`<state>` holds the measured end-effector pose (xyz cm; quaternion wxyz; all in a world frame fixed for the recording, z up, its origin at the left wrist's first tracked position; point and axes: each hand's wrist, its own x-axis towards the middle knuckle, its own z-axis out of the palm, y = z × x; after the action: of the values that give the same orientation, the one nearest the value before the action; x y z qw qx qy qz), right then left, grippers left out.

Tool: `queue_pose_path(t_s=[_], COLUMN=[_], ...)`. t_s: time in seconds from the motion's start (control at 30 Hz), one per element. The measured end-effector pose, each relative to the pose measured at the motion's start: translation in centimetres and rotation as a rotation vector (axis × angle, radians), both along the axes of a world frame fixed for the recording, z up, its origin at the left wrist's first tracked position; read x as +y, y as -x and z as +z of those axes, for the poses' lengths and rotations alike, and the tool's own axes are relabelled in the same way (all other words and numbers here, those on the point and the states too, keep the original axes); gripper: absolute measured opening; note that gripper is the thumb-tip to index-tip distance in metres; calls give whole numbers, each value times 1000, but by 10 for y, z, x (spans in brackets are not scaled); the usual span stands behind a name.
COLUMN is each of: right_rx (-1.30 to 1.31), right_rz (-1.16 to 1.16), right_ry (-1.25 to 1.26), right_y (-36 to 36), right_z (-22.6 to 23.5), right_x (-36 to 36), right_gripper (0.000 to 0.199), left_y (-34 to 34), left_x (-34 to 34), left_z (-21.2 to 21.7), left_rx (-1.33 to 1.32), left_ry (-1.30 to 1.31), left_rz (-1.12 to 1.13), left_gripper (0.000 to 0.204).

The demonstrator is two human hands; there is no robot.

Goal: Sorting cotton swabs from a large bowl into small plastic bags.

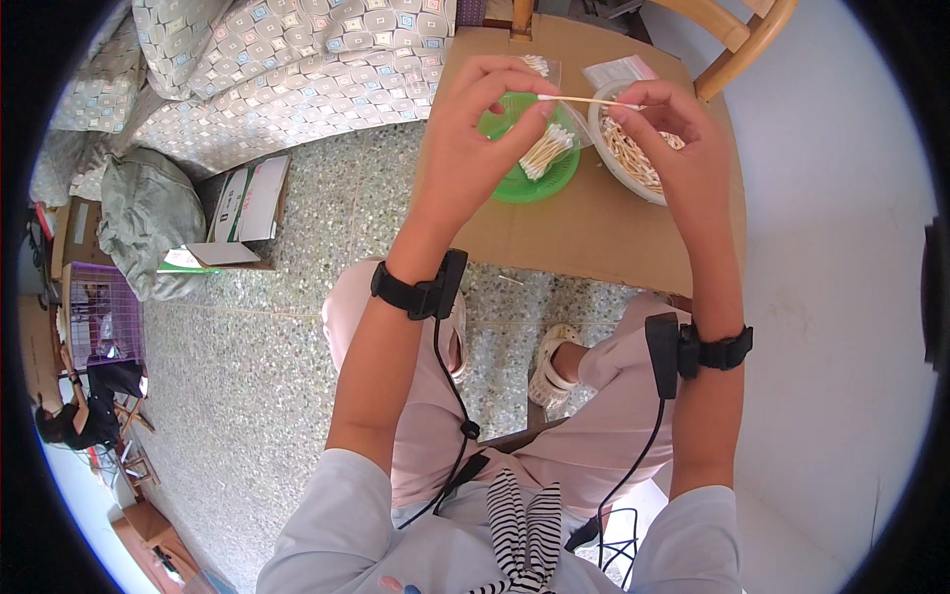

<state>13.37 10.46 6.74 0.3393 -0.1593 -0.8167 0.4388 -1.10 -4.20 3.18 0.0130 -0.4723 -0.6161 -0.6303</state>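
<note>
A single cotton swab (586,99) is stretched level between my two hands, above a cardboard-topped table. Its left tip sits in a pinch of thumb and index finger of my left hand (477,139). At the other end, the thumb and index finger of my right hand (683,139) close on the right tip. Below and between them stands a green plastic basket (534,191) with a bundle of cotton swabs (546,152) in it, partly in a clear bag. A white bowl (606,163) full of loose cotton swabs (633,158) is under my right hand, which hides part of it.
The cardboard (584,243) covers the table; a wooden chair (752,45) stands at its far right. A white wall (831,247) rises on the right. An open carton (247,203), a grey-green sack (153,218) and a purple cage (104,312) lie left. Another person (89,416) sits far left.
</note>
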Motion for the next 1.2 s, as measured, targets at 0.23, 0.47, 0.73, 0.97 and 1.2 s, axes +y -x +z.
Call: queue_pose_path(t_s=[0.23,0.47,0.73,0.97,1.2], right_rx=[77,108,100,-4,-68], right_rz=[-91,-28,24,-165,-224], right_ry=[-186,-42,93,106,428], right_y=[0,1,0,12,23], right_z=[6,7,6,-46,-84], right_x=[-16,-24,-4,64,64], right_gripper=[12,10,16,21,22], left_y=[3,6,-2,11,8], left_x=[-1,0,1,1,2], left_z=[-1,-4,0,-18,-27], left_rx=[247,232,307,214,-118], left_ry=[75,47,65,195,209], left_rz=[161,215,180,218,150], left_gripper=[15,11,20,33,62])
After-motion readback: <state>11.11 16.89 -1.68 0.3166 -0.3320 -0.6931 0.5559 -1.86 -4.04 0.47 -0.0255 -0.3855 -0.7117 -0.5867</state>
